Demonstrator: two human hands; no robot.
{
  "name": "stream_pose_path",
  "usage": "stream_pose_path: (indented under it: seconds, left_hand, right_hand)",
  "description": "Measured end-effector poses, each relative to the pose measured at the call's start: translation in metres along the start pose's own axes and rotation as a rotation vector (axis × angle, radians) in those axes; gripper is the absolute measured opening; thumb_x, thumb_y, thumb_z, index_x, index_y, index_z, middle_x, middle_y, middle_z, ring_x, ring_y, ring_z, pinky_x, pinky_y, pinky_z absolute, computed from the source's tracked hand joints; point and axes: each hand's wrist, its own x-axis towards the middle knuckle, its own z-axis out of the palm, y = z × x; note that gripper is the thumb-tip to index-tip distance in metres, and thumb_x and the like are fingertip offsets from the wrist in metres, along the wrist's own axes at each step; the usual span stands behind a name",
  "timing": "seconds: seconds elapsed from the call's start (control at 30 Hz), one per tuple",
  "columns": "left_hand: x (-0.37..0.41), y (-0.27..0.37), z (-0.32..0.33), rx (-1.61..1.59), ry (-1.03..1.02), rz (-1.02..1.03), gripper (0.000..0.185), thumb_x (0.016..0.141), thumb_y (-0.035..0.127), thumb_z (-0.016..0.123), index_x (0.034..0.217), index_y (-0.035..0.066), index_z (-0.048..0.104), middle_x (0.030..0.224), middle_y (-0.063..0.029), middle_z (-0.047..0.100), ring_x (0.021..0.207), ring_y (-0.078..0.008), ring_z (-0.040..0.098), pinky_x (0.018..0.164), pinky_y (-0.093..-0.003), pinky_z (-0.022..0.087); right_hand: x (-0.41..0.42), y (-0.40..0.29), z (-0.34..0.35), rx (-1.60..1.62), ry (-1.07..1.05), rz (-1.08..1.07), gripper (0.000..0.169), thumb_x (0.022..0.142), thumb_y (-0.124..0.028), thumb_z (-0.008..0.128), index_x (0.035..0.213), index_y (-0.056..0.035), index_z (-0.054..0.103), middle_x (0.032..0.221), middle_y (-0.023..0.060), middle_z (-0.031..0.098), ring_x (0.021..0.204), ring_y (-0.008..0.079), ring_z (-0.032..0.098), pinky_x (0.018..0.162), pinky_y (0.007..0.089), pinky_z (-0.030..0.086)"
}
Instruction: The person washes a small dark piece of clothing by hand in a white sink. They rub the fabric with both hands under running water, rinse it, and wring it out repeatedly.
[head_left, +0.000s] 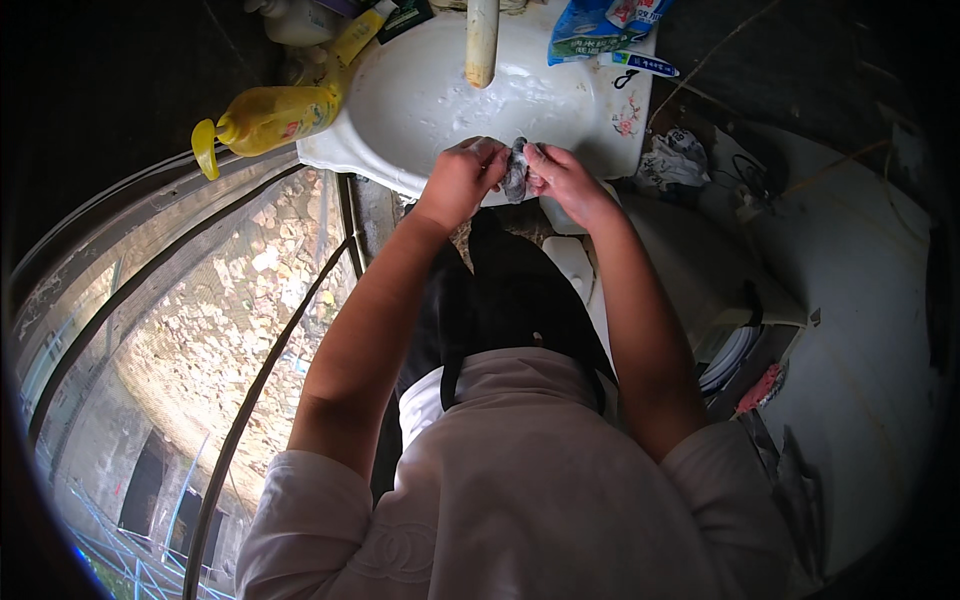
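Observation:
A small wet grey cloth (515, 176) hangs between my two hands, over the front rim of a white ceramic washbasin (379, 161). My left hand (471, 174) grips its left side, and whitish suds show on the fingers. On the other side, my right hand (559, 174) pinches it between thumb and fingers, also with some suds. The cloth's exact shape is bunched and partly hidden by the fingers. Behind the hands, a worn whitish spout (481, 45) reaches over the bowl, where foam and water drops lie.
A yellow pump bottle (277, 120) lies at the basin's left edge, near a yellow tube (362, 34) and a white bottle (300, 21). At the back right are a blue packet (600, 34) and a toothpaste tube (639, 63). A crumpled plastic bag (675, 159) lies right of the basin; a screened window (247, 300) is left.

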Motion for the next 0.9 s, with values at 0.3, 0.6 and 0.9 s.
stream_pose_path:
  seconds: [0.3,0.6,0.9]
  left_hand:
    - [-0.006,-0.001,0.000,-0.463,-0.093,-0.124,0.021,0.103,0.018,0.068,0.113,-0.001,0.068,0.100,-0.0050,0.070,0.092,-0.0133,0.066,0.086,-0.0304,0.054]
    - [0.001,-0.019,-0.004,-0.363,0.006,-0.162,0.019,0.100,0.014,0.069,0.112,-0.001,0.068,0.098,-0.0043,0.069,0.093,-0.0110,0.063,0.088,-0.0284,0.052]
    - [0.003,-0.009,-0.022,-0.769,-0.034,-0.371,0.018,0.098,0.015,0.069,0.105,-0.001,0.068,0.093,-0.0049,0.069,0.087,-0.0137,0.065,0.084,-0.0302,0.053]
  right_hand:
    - [0.002,-0.003,-0.004,0.266,-0.027,0.068,0.035,0.107,-0.043,0.060,0.087,-0.0143,0.056,0.078,-0.0040,0.048,0.072,0.0105,0.047,0.072,0.0298,0.044]
    - [0.001,-0.006,0.003,0.378,-0.157,0.105,0.031,0.108,-0.040,0.059,0.090,-0.0140,0.056,0.081,-0.0030,0.051,0.075,0.0116,0.048,0.073,0.0317,0.045]
    - [-0.013,-0.033,0.024,-0.180,0.195,-0.035,0.040,0.104,-0.047,0.062,0.106,-0.0074,0.061,0.092,0.0016,0.060,0.085,0.0141,0.057,0.080,0.0334,0.050]
